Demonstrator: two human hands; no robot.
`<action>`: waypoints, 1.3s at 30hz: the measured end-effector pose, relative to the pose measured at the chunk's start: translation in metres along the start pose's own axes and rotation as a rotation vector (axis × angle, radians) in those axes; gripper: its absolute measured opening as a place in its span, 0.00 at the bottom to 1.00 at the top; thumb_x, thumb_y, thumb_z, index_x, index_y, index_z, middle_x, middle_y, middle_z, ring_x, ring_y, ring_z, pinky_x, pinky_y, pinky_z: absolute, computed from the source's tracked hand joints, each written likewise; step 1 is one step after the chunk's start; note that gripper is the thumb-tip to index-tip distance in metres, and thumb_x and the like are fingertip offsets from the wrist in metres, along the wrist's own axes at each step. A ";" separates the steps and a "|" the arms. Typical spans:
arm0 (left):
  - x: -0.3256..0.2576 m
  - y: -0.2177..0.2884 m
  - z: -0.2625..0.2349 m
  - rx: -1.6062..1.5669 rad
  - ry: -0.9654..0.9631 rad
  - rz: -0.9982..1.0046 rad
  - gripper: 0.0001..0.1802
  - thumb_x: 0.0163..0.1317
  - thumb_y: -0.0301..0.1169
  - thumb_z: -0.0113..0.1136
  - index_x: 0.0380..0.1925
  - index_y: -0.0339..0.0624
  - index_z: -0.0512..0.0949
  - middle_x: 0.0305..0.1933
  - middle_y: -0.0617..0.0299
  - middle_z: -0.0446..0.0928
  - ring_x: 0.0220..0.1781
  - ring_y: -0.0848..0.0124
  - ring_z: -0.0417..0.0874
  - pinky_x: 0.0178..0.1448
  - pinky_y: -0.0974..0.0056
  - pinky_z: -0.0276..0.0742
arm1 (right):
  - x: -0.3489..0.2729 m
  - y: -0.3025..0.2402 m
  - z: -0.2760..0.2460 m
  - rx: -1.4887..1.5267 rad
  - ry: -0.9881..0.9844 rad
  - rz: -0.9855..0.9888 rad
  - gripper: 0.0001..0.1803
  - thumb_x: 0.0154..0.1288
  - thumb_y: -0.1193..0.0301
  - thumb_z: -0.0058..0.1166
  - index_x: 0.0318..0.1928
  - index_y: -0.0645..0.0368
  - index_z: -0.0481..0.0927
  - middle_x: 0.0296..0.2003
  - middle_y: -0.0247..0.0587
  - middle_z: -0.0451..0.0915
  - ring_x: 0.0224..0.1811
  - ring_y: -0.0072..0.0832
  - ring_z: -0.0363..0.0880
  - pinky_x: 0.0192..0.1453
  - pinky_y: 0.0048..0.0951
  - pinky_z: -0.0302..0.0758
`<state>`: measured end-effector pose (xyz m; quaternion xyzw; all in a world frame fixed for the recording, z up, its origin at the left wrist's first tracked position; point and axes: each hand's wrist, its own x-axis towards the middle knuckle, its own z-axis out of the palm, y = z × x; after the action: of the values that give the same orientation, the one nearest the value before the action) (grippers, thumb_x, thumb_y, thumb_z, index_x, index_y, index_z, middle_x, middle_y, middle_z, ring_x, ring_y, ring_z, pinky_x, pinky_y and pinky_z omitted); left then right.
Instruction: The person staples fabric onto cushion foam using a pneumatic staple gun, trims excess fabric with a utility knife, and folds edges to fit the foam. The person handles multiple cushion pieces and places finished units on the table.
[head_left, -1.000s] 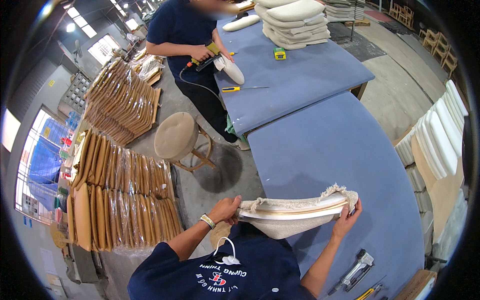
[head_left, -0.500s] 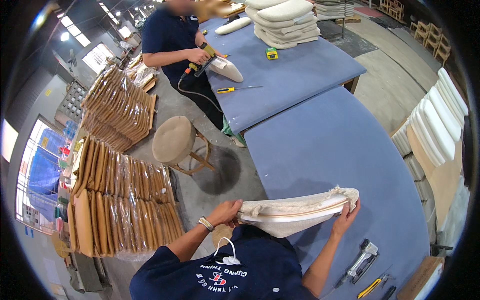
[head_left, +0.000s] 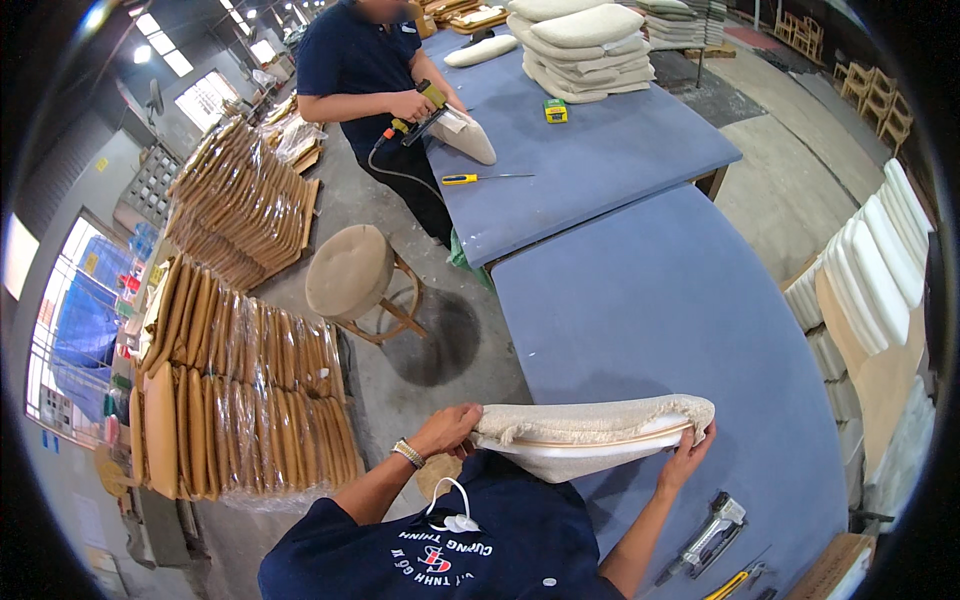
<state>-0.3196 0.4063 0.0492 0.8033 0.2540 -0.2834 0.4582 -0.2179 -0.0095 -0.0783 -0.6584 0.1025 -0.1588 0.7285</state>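
Between my two hands I hold a seat cushion (head_left: pixel 590 425) on its edge, wrapped in beige woven fabric with a frayed border. White foam and a thin wooden board edge show along its open side. My left hand (head_left: pixel 447 430) grips the left end, fingers closed round the fabric. At the right end, my right hand (head_left: pixel 686 455) clasps the cushion, its fingers against the board and the fabric edge. On the blue table (head_left: pixel 640 320) near my right forearm lie a staple gun (head_left: pixel 708 535) and a yellow utility knife (head_left: pixel 732 584).
Across the adjoining table a co-worker (head_left: pixel 360 80) holds a staple gun (head_left: pixel 428 110) against a cushion. A screwdriver (head_left: pixel 480 179), tape measure (head_left: pixel 555 111) and stacked cushions (head_left: pixel 590 55) lie there. At left stand a stool (head_left: pixel 352 272) and wrapped brown panels (head_left: pixel 240 390); white foam pads (head_left: pixel 875 270) stand at right.
The cushion has tilted, and more fabric now lies over its upper side. My right hand has shifted slightly lower along the right end. The co-worker's staple gun stays at the other cushion.
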 end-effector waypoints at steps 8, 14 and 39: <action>0.002 -0.006 0.000 -0.068 -0.039 -0.018 0.35 0.79 0.56 0.37 0.64 0.36 0.71 0.30 0.49 0.86 0.25 0.64 0.90 0.27 0.65 0.85 | -0.004 -0.006 0.003 0.012 0.003 -0.009 0.32 0.77 0.64 0.54 0.73 0.65 0.62 0.67 0.48 0.70 0.69 0.37 0.68 0.75 0.38 0.62; 0.004 -0.007 0.000 -0.042 -0.053 -0.010 0.35 0.79 0.56 0.36 0.65 0.36 0.71 0.31 0.48 0.86 0.26 0.65 0.89 0.27 0.65 0.85 | -0.003 -0.004 0.002 -0.021 0.002 -0.035 0.32 0.76 0.63 0.55 0.73 0.66 0.63 0.66 0.48 0.71 0.69 0.38 0.69 0.75 0.38 0.62; -0.012 0.002 0.001 0.009 -0.137 -0.019 0.31 0.81 0.53 0.38 0.69 0.40 0.66 0.36 0.50 0.85 0.27 0.66 0.89 0.29 0.64 0.86 | -0.028 -0.023 -0.007 0.123 0.076 0.272 0.26 0.77 0.64 0.55 0.69 0.62 0.67 0.58 0.43 0.77 0.57 0.29 0.76 0.59 0.29 0.74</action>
<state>-0.3272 0.4027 0.0576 0.7817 0.2283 -0.3430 0.4683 -0.2490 -0.0073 -0.0584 -0.5861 0.2084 -0.0893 0.7779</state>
